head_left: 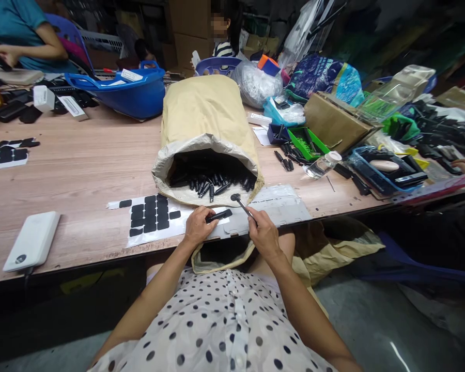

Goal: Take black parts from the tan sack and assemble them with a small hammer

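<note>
At the table's front edge my left hand (198, 225) is closed on a slim black plastic piece (220, 215), which lies over white paper and grey cardboard. My right hand (264, 230) grips a thin tool with a small dark round head (236, 198), like a small hammer; the head points up and left, apart from the black piece. Straight ahead, a beige sack (205, 111) lies with its mouth toward me, and many small black parts (211, 191) spill to its lip. Left of my hands is a white sheet with black stickers (150, 214).
A white power bank (33, 242) with a cable lies at left. Behind stands a blue basin (120, 93). On the right are a green tray (308, 143), a clear bottle (323, 165) and a blue basket (387, 173). An open sack (220, 261) hangs below the table edge. Co-workers sit beyond.
</note>
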A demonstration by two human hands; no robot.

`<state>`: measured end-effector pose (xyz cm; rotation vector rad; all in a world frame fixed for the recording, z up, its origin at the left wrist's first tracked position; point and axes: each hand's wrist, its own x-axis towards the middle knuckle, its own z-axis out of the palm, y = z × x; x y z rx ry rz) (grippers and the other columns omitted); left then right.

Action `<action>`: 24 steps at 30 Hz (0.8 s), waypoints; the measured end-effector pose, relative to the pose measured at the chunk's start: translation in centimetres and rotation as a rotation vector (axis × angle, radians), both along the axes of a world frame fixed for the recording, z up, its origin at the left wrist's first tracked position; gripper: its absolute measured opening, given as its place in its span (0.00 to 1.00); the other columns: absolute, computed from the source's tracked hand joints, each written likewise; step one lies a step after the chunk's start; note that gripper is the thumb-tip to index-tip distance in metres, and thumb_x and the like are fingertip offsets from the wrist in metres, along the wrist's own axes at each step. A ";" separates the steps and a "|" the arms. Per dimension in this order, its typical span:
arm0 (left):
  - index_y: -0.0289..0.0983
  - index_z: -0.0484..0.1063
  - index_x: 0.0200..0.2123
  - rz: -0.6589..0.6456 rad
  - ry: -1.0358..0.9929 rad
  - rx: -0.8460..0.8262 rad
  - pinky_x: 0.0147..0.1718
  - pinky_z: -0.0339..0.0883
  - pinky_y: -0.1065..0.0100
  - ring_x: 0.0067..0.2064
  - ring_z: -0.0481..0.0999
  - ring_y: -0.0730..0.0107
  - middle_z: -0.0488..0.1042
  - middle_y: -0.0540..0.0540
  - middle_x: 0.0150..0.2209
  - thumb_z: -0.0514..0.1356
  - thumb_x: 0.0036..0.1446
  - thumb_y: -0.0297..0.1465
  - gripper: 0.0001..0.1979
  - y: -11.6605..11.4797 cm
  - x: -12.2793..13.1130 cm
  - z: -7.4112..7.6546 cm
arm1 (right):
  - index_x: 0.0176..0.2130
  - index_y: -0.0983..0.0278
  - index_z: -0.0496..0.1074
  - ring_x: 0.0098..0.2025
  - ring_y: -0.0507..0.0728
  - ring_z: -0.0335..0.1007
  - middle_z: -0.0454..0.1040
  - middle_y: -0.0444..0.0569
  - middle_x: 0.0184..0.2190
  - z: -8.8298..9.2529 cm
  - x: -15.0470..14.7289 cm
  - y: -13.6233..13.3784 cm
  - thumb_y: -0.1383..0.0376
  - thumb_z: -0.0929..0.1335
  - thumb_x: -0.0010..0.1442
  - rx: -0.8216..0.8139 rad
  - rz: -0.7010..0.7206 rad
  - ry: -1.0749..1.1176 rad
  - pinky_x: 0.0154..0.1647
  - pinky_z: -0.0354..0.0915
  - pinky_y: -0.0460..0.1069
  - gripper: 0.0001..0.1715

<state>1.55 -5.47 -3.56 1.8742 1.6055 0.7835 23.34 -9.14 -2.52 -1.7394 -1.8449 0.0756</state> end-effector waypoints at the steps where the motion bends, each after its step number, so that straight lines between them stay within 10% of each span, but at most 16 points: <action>1: 0.42 0.77 0.35 0.000 0.003 0.001 0.38 0.69 0.66 0.38 0.75 0.64 0.76 0.49 0.36 0.66 0.51 0.30 0.06 0.0 0.0 0.0 | 0.55 0.56 0.76 0.38 0.56 0.69 0.74 0.49 0.38 -0.2 0.5 0.7 0.68 0.60 0.66 -0.007 -0.038 -0.059 0.36 0.64 0.47 0.23; 18: 0.40 0.78 0.36 -0.078 0.009 0.071 0.37 0.68 0.67 0.37 0.74 0.65 0.75 0.48 0.34 0.65 0.57 0.34 0.05 -0.2 -0.7 0.2 | 0.54 0.57 0.76 0.39 0.59 0.56 0.67 0.51 0.38 -3.2 0.3 3.1 0.72 0.63 0.62 0.043 -0.156 -0.320 0.37 0.51 0.51 0.23; 24: 0.40 0.77 0.40 -0.423 -0.040 -0.004 0.35 0.68 0.69 0.35 0.75 0.67 0.78 0.47 0.35 0.60 0.63 0.37 0.09 -4.3 -0.1 1.5 | 0.54 0.58 0.75 0.39 0.59 0.56 0.67 0.51 0.38 -3.4 0.1 3.1 0.71 0.64 0.62 0.070 -0.163 -0.360 0.38 0.51 0.51 0.23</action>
